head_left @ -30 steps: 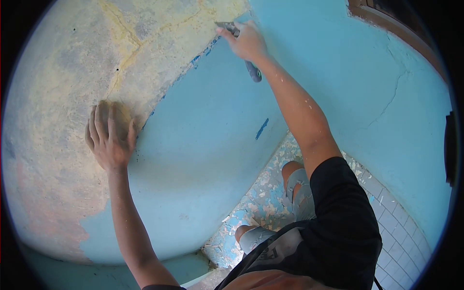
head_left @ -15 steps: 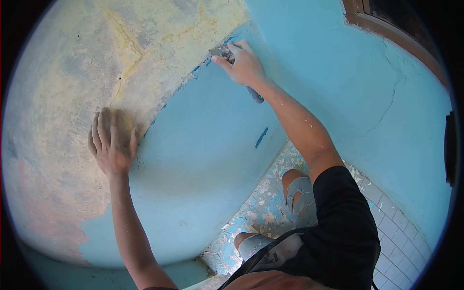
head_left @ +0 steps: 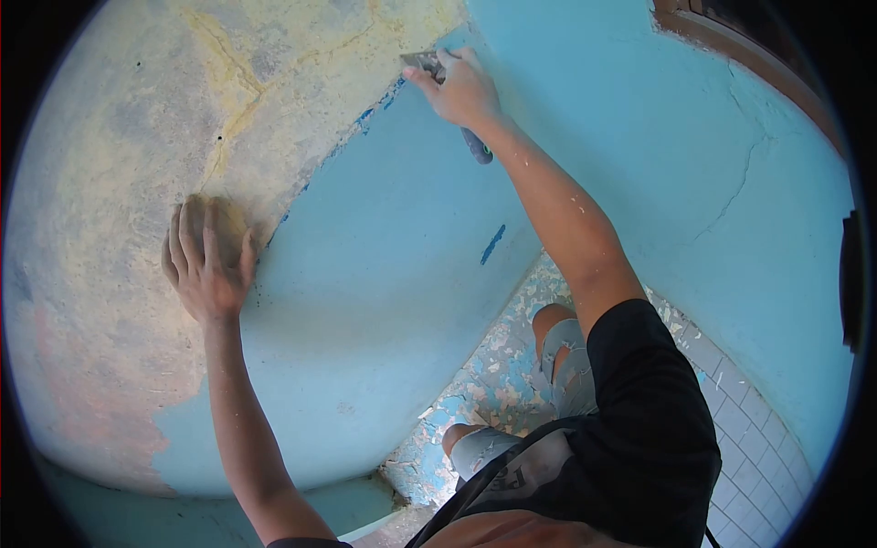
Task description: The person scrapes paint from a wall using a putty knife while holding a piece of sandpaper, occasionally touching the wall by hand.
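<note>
My right hand (head_left: 464,89) is closed around a scraper (head_left: 478,146), whose dark handle sticks out below the wrist. The metal blade meets the wall at the upper edge of the blue paint (head_left: 384,192), where the bared yellowish plaster (head_left: 301,100) begins. Part of the blade is covered by my fingers. Flat against the bared plaster, my left hand (head_left: 212,265) rests with fingers spread, its thumb near the ragged paint border. Darker blue flecks show along that border.
Paint flakes litter the floor (head_left: 484,384) around my legs. Grey tiles (head_left: 744,429) lie at the lower right. A brown window frame (head_left: 758,55) is set in the adjoining blue wall, which has a long crack (head_left: 744,178). A blue ledge (head_left: 356,511) runs along the bottom.
My right hand has moved slightly up along the paint border with the scraper. The left hand stays on the same patch of plaster, while the whole view has shifted a little.
</note>
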Available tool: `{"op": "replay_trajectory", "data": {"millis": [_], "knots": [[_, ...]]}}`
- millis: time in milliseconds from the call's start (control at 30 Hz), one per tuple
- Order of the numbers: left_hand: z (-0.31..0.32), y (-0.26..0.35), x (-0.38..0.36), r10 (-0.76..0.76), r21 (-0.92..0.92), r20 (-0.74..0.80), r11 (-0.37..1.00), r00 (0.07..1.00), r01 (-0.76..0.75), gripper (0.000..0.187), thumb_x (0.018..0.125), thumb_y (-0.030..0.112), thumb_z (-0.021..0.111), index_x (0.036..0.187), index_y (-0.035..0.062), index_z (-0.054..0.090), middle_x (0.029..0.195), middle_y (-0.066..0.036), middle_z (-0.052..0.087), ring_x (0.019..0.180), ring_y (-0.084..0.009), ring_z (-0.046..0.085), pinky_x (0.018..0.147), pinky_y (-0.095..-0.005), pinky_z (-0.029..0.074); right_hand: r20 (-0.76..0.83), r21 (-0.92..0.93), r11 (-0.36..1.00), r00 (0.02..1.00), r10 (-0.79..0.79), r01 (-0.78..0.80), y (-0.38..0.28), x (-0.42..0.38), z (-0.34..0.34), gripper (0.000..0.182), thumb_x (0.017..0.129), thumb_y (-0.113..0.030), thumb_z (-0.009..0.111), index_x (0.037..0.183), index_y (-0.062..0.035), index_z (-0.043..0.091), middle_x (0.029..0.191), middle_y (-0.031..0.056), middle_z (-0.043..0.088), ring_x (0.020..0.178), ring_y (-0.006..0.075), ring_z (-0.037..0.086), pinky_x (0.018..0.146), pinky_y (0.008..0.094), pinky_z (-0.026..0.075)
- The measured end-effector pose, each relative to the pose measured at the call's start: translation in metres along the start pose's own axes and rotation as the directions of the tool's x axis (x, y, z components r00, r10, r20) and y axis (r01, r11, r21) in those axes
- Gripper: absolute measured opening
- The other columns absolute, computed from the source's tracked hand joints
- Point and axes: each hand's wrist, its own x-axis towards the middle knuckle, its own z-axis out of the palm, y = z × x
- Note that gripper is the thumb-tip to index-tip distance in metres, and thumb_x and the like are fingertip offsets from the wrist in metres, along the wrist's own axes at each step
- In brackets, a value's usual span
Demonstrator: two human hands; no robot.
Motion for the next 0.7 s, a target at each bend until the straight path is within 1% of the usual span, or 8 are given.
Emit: {"op": "replay_trajectory", "data": {"millis": [67, 200, 267, 400, 467, 500, 567, 700], "knots": [[0.002, 0.000, 0.003, -0.013, -0.006, -0.014, 1.000, 1.000, 0.013, 0.058, 0.097, 0.059, 0.060, 0.143, 0.0244, 0.059, 0.154, -0.006, 0.051, 0.144, -0.0238, 0.047, 0.119, -0.0447, 0.036, 0.037, -0.074, 0.987, 0.990, -0.137, 0.140, 0.015, -0.014, 0.009, 0.086, 0.096, -0.072, 0.055, 0.145, -0.0006, 0.055, 0.143, 0.0154, 0.049, 0.122, 0.0333, 0.062, 0.100, 0.0457, 0.053], [0.002, 0.000, -0.001, -0.014, -0.028, -0.007, 1.000, 1.000, 0.014, 0.056, 0.098, 0.057, 0.059, 0.144, 0.0252, 0.059, 0.154, -0.005, 0.051, 0.144, -0.0236, 0.046, 0.120, -0.0443, 0.035, 0.056, -0.050, 0.979, 0.979, -0.196, 0.198, 0.036, -0.025, 0.005, 0.080, 0.096, -0.069, 0.057, 0.140, -0.0033, 0.058, 0.144, 0.0141, 0.049, 0.120, 0.0329, 0.063, 0.099, 0.0455, 0.053], [0.001, -0.001, -0.002, -0.014, -0.027, 0.000, 1.000, 1.000, 0.014, 0.056, 0.098, 0.057, 0.059, 0.144, 0.0256, 0.058, 0.155, -0.005, 0.050, 0.144, -0.0235, 0.046, 0.120, -0.0441, 0.035, 0.035, 0.082, 0.996, 0.999, 0.016, -0.019, 0.039, -0.022, 0.001, 0.077, 0.093, -0.066, 0.064, 0.141, -0.0063, 0.058, 0.145, 0.0123, 0.049, 0.121, 0.0327, 0.062, 0.099, 0.0448, 0.053], [0.000, 0.000, -0.001, -0.017, -0.028, 0.004, 0.999, 1.000, 0.017, 0.056, 0.098, 0.057, 0.057, 0.145, 0.0262, 0.058, 0.155, -0.005, 0.050, 0.145, -0.0233, 0.046, 0.120, -0.0436, 0.035, -0.096, 0.135, 0.990, 0.994, 0.043, -0.030, 0.039, -0.016, 0.003, 0.073, 0.090, -0.062, 0.070, 0.138, -0.0088, 0.060, 0.144, 0.0119, 0.049, 0.121, 0.0329, 0.062, 0.100, 0.0437, 0.052], [0.002, 0.000, 0.000, -0.011, -0.024, -0.006, 1.000, 1.000, 0.011, 0.056, 0.098, 0.058, 0.057, 0.145, 0.0263, 0.058, 0.155, -0.005, 0.050, 0.145, -0.0232, 0.046, 0.120, -0.0436, 0.035, 0.040, 0.246, 0.933, 0.965, 0.260, -0.262, 0.035, -0.012, 0.007, 0.074, 0.088, -0.054, 0.076, 0.143, -0.0080, 0.057, 0.143, 0.0125, 0.048, 0.119, 0.0317, 0.062, 0.099, 0.0427, 0.053], [0.002, 0.000, -0.001, -0.011, -0.021, -0.012, 1.000, 1.000, 0.011, 0.057, 0.098, 0.059, 0.056, 0.145, 0.0263, 0.058, 0.155, -0.005, 0.050, 0.145, -0.0230, 0.046, 0.121, -0.0436, 0.035, 0.043, 0.246, 0.932, 0.964, 0.262, -0.264, 0.034, -0.012, 0.006, 0.074, 0.088, -0.054, 0.076, 0.143, -0.0080, 0.057, 0.143, 0.0125, 0.048, 0.119, 0.0317, 0.062, 0.099, 0.0427, 0.053], [0.002, 0.000, -0.001, -0.012, -0.019, -0.008, 1.000, 1.000, 0.012, 0.057, 0.098, 0.059, 0.057, 0.145, 0.0264, 0.058, 0.154, -0.005, 0.051, 0.145, -0.0229, 0.046, 0.120, -0.0438, 0.035, 0.079, 0.245, 0.937, 0.968, 0.239, -0.251, 0.032, -0.015, 0.005, 0.077, 0.087, -0.042, 0.080, 0.149, -0.0070, 0.053, 0.142, 0.0128, 0.047, 0.118, 0.0299, 0.062, 0.100, 0.0414, 0.053], [0.003, -0.001, -0.002, -0.006, 0.000, -0.010, 1.000, 1.000, 0.006, 0.058, 0.098, 0.059, 0.057, 0.145, 0.0269, 0.057, 0.154, -0.004, 0.051, 0.144, -0.0226, 0.046, 0.120, -0.0443, 0.035, 0.129, 0.291, 0.927, 0.970, 0.207, -0.237, 0.040, -0.029, 0.011, 0.074, 0.090, -0.032, 0.078, 0.153, -0.0050, 0.049, 0.146, 0.0128, 0.044, 0.123, 0.0291, 0.060, 0.101, 0.0389, 0.052]]}}
